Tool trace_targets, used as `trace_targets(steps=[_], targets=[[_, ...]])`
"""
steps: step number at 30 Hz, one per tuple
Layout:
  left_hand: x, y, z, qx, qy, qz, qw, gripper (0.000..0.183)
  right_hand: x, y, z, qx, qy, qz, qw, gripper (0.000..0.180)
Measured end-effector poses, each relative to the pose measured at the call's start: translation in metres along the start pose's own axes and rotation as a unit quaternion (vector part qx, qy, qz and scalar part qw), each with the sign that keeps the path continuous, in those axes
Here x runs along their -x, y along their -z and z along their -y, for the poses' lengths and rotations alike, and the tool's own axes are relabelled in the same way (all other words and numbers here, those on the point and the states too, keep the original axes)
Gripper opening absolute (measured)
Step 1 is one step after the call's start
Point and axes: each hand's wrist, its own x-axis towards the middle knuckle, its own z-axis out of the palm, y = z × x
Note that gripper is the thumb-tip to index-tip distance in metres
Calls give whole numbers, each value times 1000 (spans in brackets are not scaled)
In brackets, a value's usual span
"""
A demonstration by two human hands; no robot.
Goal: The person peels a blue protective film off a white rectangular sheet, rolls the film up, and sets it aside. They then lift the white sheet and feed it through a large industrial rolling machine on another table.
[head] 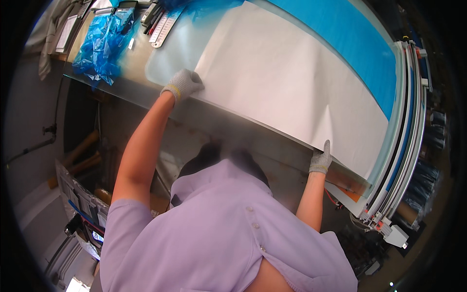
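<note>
A large white sheet (262,69) covers much of a glass-topped table (171,54), its near edge running along the table's front. My left hand (185,84), in a grey knitted glove with a yellow stripe, has its fingers curled on the sheet's near left corner. Toward the right, my right hand (321,160) wears a matching glove and pinches the near edge, thumb on top and the other fingers hidden below. A raised crease runs up the sheet from that thumb. Beyond the white sheet lies a bright blue sheet (339,40).
Crumpled blue plastic film (98,47) lies at the table's left. Near it are a steel ruler (166,31), several pens (153,20) and a small white piece (131,43). A long metal rail assembly (405,127) borders the right side. Pipes (33,146) run along the left wall.
</note>
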Motion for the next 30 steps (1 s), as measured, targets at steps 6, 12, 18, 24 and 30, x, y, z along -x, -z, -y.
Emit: trace_targets(steps=[6,12,18,24,30], targets=[[4,0,-3,-82,-4,-4,997,27,20,-17,0,34,37,-64,997,35],[5,5,-2,-120,-30,10,992,25,22,-14,-1,17,33,-43,998,33],[4,5,-5,-165,-30,3,986,25,22,-12,-3,35,40,-61,997,28],[0,0,-3,-186,-50,-10,981,23,18,-8,-4,46,40,-82,995,27],[-3,-4,7,-188,-66,-31,979,21,33,-23,2,46,68,-71,994,27]])
